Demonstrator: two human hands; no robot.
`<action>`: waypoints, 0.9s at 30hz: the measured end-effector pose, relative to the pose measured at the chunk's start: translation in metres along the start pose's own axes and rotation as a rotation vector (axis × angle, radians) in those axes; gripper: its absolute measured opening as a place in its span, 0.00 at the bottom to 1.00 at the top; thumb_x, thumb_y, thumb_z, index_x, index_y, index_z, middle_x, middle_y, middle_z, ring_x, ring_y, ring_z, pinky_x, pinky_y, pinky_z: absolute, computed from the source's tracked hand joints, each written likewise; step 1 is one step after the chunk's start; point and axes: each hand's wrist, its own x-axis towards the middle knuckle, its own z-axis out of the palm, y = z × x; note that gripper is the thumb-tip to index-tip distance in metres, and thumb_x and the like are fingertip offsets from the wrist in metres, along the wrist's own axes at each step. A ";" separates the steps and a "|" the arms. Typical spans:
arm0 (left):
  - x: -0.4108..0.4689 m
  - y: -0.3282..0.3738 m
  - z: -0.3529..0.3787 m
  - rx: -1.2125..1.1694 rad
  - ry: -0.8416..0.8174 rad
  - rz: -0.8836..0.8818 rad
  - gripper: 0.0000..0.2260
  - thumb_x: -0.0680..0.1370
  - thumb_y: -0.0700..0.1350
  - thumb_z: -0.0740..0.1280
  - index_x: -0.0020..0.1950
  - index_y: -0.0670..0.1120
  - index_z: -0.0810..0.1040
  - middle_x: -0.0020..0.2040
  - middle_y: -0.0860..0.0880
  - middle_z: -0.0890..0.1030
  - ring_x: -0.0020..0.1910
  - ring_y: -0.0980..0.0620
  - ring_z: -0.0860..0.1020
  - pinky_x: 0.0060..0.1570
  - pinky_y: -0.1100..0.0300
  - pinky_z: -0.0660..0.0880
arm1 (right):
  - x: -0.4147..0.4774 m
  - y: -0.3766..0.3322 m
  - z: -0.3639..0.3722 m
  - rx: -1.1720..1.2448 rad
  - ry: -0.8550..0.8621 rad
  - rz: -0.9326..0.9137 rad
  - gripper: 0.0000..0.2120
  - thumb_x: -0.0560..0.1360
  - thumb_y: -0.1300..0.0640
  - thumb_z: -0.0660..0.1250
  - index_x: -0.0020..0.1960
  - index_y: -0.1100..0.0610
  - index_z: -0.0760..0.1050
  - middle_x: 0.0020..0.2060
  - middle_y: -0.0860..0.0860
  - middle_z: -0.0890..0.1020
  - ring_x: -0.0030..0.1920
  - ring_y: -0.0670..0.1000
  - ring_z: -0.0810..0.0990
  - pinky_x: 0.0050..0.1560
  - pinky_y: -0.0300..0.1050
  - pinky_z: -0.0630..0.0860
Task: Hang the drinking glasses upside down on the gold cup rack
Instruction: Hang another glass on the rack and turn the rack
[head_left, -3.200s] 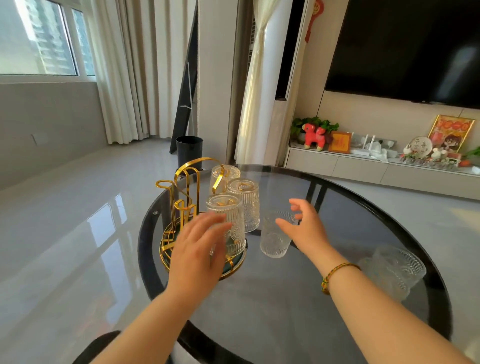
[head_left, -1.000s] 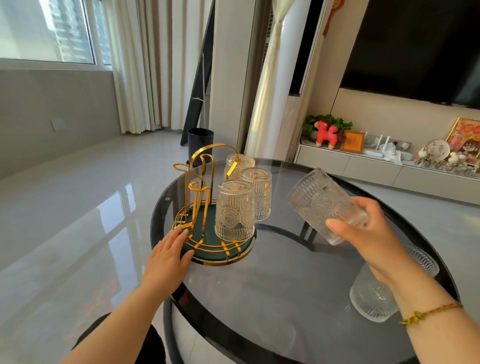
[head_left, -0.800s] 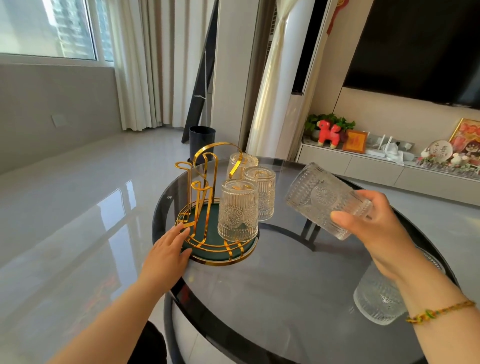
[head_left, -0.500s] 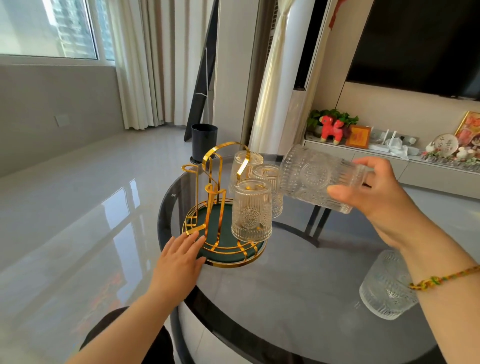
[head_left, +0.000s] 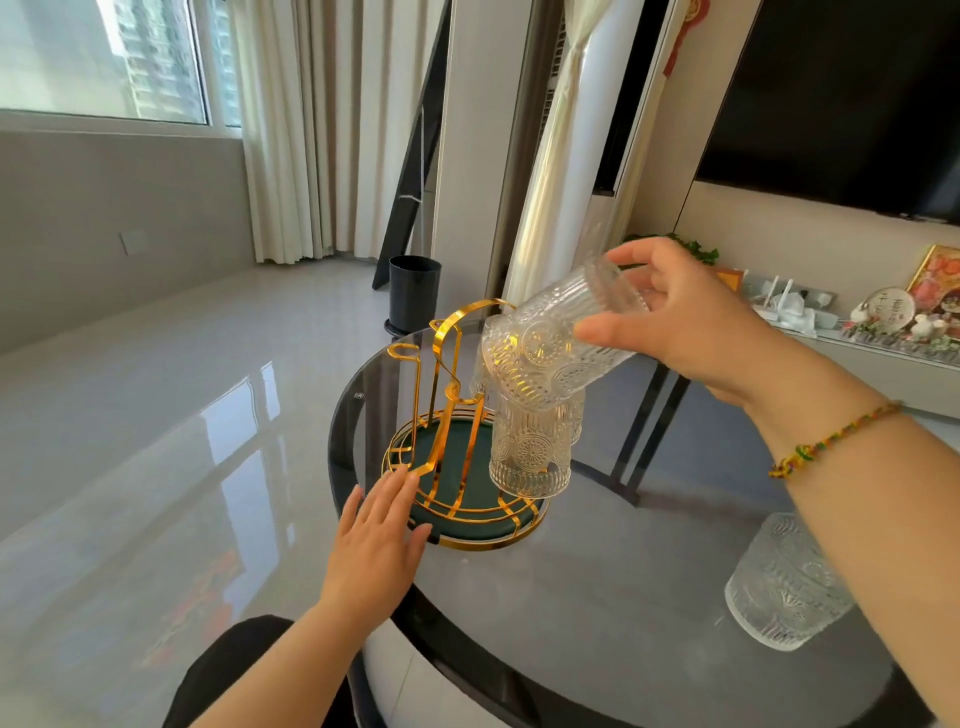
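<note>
R hand (head_left: 691, 332) grips the tilted glass (head_left: 556, 343) above the gold rack (head_left: 447, 384) at the table's far-left edge, L hand (head_left: 379, 535) flat & open vs the base: finish inverting, lower mouth-down onto a free prong w/o clipping hung glasses.

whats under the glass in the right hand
Under the tilted glass in the right hand stands an upside-down glass on the gold rack. More glasses behind are mostly covered.
</note>
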 end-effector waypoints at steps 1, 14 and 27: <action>0.003 -0.003 0.001 -0.031 -0.005 -0.024 0.23 0.79 0.52 0.52 0.71 0.49 0.49 0.75 0.48 0.53 0.74 0.51 0.49 0.68 0.58 0.36 | 0.005 -0.005 0.002 -0.031 -0.040 -0.014 0.27 0.59 0.50 0.74 0.54 0.45 0.65 0.53 0.48 0.73 0.52 0.49 0.74 0.48 0.41 0.72; 0.011 -0.019 0.012 -0.167 -0.037 -0.005 0.22 0.79 0.51 0.52 0.71 0.54 0.47 0.75 0.53 0.49 0.74 0.52 0.50 0.67 0.62 0.41 | 0.057 -0.054 0.035 -0.341 -0.366 -0.060 0.30 0.64 0.50 0.71 0.63 0.48 0.64 0.54 0.47 0.67 0.54 0.48 0.68 0.51 0.41 0.67; 0.010 -0.023 0.016 -0.201 -0.046 -0.010 0.23 0.79 0.51 0.52 0.71 0.54 0.47 0.75 0.52 0.50 0.73 0.52 0.52 0.71 0.57 0.47 | 0.043 -0.028 0.085 -0.366 -0.464 -0.047 0.31 0.66 0.52 0.71 0.65 0.51 0.62 0.54 0.48 0.69 0.48 0.43 0.69 0.41 0.33 0.66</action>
